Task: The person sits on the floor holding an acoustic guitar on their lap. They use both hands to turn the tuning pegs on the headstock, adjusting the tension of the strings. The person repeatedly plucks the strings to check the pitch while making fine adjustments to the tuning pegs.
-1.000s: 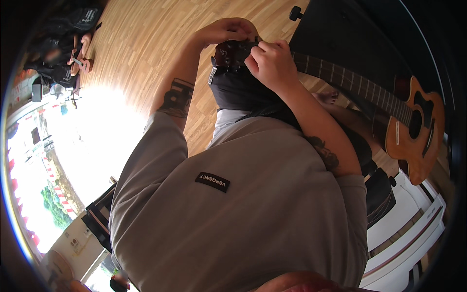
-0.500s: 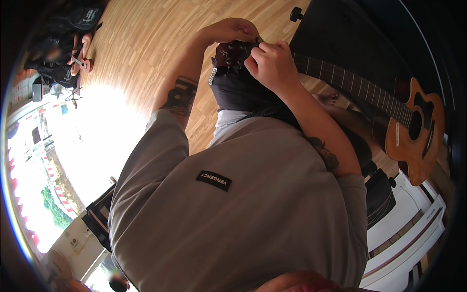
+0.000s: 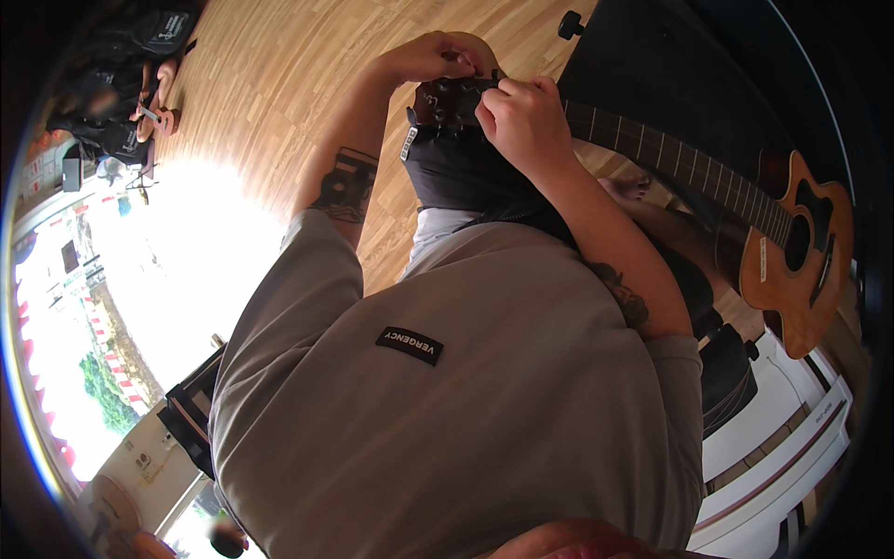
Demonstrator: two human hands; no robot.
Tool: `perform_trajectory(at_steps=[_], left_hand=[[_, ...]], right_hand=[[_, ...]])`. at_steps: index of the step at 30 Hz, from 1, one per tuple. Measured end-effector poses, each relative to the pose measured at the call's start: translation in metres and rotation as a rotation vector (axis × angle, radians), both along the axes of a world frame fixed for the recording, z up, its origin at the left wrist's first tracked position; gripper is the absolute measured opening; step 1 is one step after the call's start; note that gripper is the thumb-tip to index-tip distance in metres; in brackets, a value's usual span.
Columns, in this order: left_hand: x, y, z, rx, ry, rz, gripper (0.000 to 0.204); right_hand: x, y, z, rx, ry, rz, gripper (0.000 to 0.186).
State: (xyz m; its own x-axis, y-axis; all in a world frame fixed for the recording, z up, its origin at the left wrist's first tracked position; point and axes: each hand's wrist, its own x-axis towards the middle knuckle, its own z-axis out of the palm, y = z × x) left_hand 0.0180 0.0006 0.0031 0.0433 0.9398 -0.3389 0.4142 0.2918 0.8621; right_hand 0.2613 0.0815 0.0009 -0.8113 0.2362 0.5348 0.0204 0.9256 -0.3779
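Observation:
An acoustic guitar with a light wooden body lies across to the right, its fretted neck running up-left toward my lap. Over my dark-clothed knee rests the dark headstock, where several tuning pegs show. At its far side is my left hand, fingers curled and pinched close to the pegs. My right hand is closed at the top of the neck beside the headstock, thumb against bent fingers. Whatever either hand pinches is too small or hidden to make out.
Wooden floor spreads beyond my knees. A large black panel stands behind the neck, with a black knob beside it. A person sits at the far left with a small guitar-like instrument. A white keyboard-like object is at the lower right.
The headstock has turned slightly, and the guitar body has moved a little. My left fingers have shifted at the pegs; my right hand has moved slightly right and stays closed.

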Motion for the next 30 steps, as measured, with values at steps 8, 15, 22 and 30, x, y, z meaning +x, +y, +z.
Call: perform_trajectory(at_steps=[8, 15, 22, 30], left_hand=[[0.020, 0.007, 0.004, -0.011, -0.014, 0.159, 0.018], [-0.001, 0.003, 0.004, 0.041, -0.061, 0.006, 0.027], [0.013, 0.011, 0.011, -0.068, 0.270, 0.050, 0.030], [0.010, 0.022, -0.012, -0.084, 0.209, 0.070, 0.032]], right_hand=[[-0.001, 0.000, 0.000, -0.008, 0.006, -0.002, 0.018], [-0.001, 0.000, 0.002, -0.031, 0.036, 0.011, 0.019], [-0.001, 0.001, -0.001, -0.015, 0.021, 0.008, 0.019], [-0.001, 0.001, -0.001, -0.025, 0.022, 0.011, 0.019]])
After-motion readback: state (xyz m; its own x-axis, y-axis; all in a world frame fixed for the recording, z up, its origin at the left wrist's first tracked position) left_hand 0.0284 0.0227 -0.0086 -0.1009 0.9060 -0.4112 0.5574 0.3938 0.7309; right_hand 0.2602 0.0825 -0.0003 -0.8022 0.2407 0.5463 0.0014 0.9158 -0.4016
